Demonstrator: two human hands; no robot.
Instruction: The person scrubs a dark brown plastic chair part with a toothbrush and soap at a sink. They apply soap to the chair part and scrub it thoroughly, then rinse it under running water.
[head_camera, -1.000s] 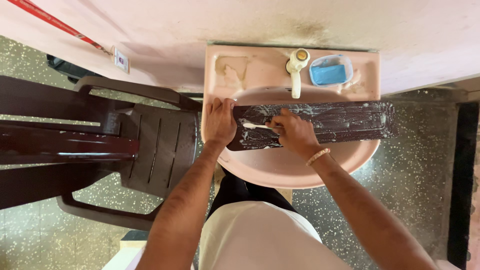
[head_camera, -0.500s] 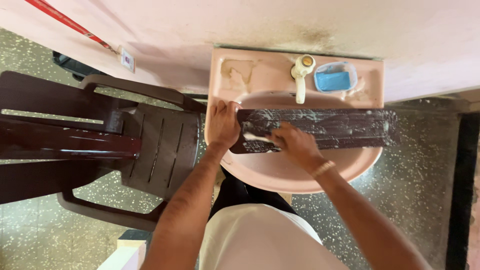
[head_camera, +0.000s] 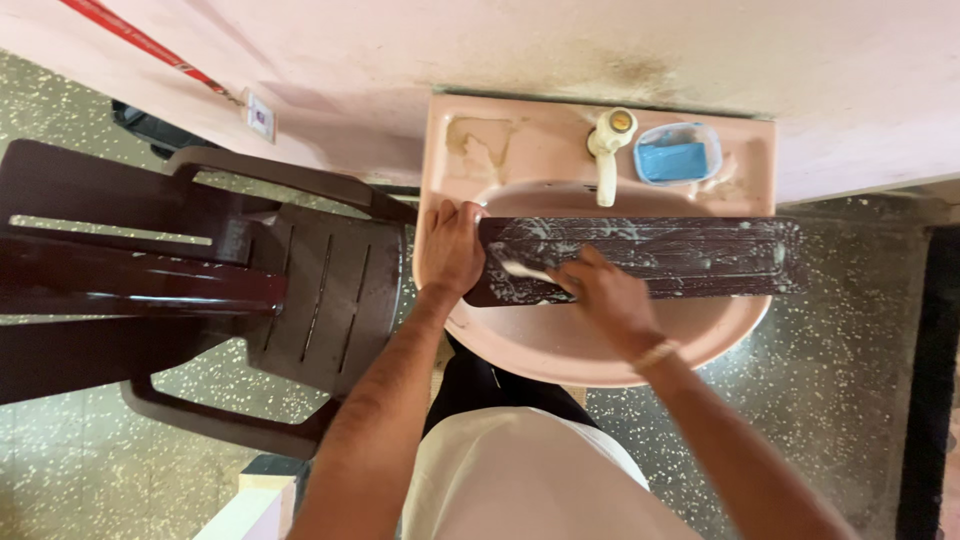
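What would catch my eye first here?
A long dark soapy panel lies across a pink wash basin at the wall. The left hand grips its left end while the right hand holds a small brush on it. Dark brown plastic chairs stand to the left.

Lighting: soft, even daylight; faint shadows under the brown chair (head_camera: 300, 290). Glare on the chair's glossy armrest. Slight motion blur at the right hand (head_camera: 600, 295); edges mildly stretched.
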